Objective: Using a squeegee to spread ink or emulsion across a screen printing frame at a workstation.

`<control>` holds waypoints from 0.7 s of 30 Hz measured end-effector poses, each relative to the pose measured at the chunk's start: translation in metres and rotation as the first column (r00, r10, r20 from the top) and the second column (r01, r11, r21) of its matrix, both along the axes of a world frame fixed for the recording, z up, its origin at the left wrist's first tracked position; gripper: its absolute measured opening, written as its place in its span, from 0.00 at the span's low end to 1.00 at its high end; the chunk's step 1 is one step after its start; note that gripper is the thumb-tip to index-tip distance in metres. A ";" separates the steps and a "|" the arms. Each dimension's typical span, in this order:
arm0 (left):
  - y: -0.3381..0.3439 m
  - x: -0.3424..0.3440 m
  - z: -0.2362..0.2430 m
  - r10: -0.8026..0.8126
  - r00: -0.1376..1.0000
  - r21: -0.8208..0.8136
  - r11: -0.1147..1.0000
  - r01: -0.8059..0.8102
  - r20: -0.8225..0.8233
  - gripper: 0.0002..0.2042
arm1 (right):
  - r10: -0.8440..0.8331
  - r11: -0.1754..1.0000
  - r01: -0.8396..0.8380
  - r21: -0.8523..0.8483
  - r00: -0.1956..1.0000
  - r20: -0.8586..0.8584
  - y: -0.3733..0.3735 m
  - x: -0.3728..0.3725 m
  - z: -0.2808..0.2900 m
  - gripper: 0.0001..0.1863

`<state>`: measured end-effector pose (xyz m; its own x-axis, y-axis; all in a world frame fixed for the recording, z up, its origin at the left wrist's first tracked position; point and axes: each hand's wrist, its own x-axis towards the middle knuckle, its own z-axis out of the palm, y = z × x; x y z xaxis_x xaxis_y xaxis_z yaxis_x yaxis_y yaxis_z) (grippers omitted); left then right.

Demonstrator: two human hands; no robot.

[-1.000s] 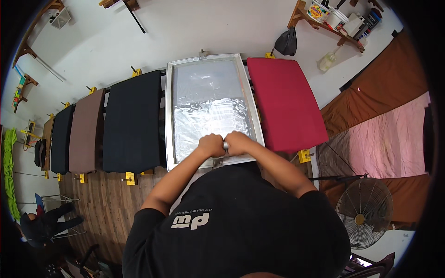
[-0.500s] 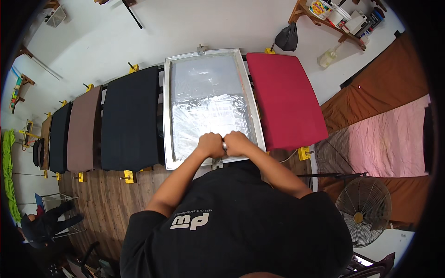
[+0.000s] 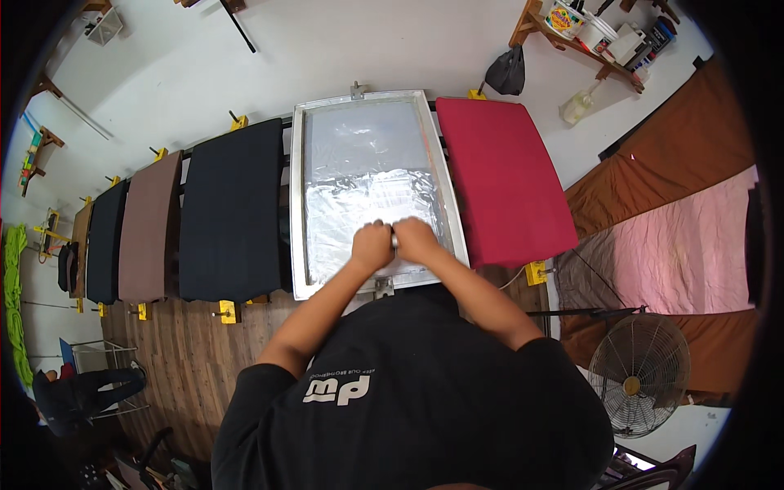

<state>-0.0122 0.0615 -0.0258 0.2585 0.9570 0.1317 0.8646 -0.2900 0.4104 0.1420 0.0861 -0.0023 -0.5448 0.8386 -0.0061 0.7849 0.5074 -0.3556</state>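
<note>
A silver-framed screen (image 3: 298, 196) lies across the middle of the row of boards, with a wrinkled, shiny, light layer (image 3: 343, 200) over its lower half and grey above. Both fists are over the lower part of the screen, side by side. My left hand (image 3: 371, 245) and my right hand (image 3: 415, 241) are closed on a silvery tool (image 3: 394, 242), mostly hidden under the fingers. A metal clamp (image 3: 383, 286) sits at the frame's near edge. A red cloth-covered board (image 3: 502, 180) is just right of the screen, a black one (image 3: 231, 208) just left.
Further boards in brown (image 3: 149, 224) and black (image 3: 106, 245) run leftward. A fan (image 3: 637, 367) stands at lower right beside hanging fabric (image 3: 670, 245). A shelf (image 3: 531, 24) of containers is on the wall. Another person (image 3: 69, 396) is at the lower left by a metal stand.
Both my hands have shifted a little up the screen, away from my body, still closed on the tool. The other person's legs have moved slightly.
</note>
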 end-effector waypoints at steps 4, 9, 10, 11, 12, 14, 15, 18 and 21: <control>-0.049 0.000 0.016 -0.083 0.996 -0.104 0.991 0.086 0.032 0.12 | 0.008 0.998 -0.003 -0.068 0.997 0.082 -0.056 0.007 -0.003 0.14; -0.021 -0.009 0.065 -0.144 0.979 -0.547 0.836 0.042 -0.145 0.13 | 0.147 0.921 -0.062 -0.385 0.969 0.196 -0.018 -0.001 0.035 0.14; -0.008 -0.011 0.049 -0.099 0.980 -0.514 0.858 -0.003 -0.171 0.13 | 0.161 0.921 -0.074 -0.382 0.966 0.203 -0.007 -0.003 0.039 0.14; 0.006 -0.009 0.046 -0.082 0.984 -0.454 0.891 0.003 -0.155 0.13 | 0.121 0.951 -0.058 -0.305 0.974 0.194 0.008 0.000 0.028 0.13; 0.020 -0.011 0.043 -0.049 0.987 -0.419 0.908 -0.020 -0.152 0.12 | 0.108 0.970 -0.059 -0.237 0.974 0.197 0.021 -0.003 0.027 0.12; 0.043 -0.006 0.035 0.013 0.987 -0.348 0.935 -0.068 -0.157 0.12 | 0.037 0.987 -0.009 -0.160 0.983 0.178 0.040 -0.003 0.017 0.11; 0.047 -0.003 0.037 0.023 0.985 -0.356 0.931 -0.083 -0.170 0.12 | 0.032 0.990 -0.006 -0.144 0.983 0.179 0.047 -0.005 0.017 0.11; 0.040 0.000 0.046 0.023 0.982 -0.370 0.925 -0.092 -0.189 0.13 | 0.078 0.986 -0.049 -0.159 0.980 0.183 0.042 -0.004 0.019 0.11; 0.015 0.001 0.049 -0.041 0.985 -0.386 0.922 -0.029 -0.170 0.15 | 0.122 0.973 -0.081 -0.217 0.975 0.185 0.017 0.002 0.018 0.11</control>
<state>-0.0113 0.0761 0.0229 0.2499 0.9225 -0.2943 0.9303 -0.1444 0.3371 0.1437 0.1029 0.0161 -0.5975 0.7481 -0.2886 0.7980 0.5195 -0.3056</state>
